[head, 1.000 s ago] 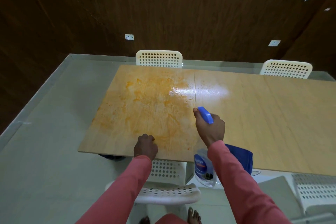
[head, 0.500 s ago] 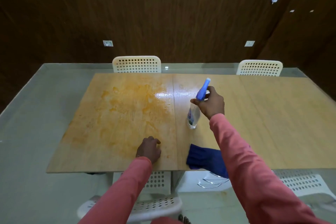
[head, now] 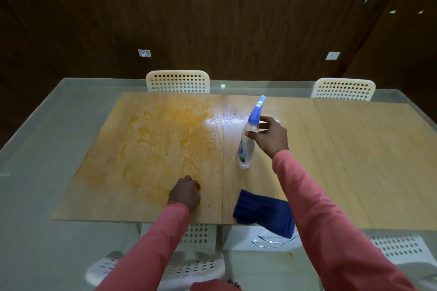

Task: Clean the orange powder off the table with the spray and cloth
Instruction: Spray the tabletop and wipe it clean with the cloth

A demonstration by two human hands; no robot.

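While the spray bottle [head: 248,139] stands upright on the counter [head: 354,160], just right of the seam between its two panels, the right hand [head: 272,136] sits beside its neck with fingers spread and thumb near or just touching the clear body; whether it grips at all I cannot tell. A tall, narrow bottle like this probably tips easily, so a careless brush could knock it over. The orange powder [head: 153,144] covers the left panel, looking wet near the glare, and the left hand [head: 185,192] rests loosely curled on its near edge, holding nothing, where it may smear the residue. The blue cloth [head: 262,212] hangs partly over the near edge and could slide off if the sleeve drags it.
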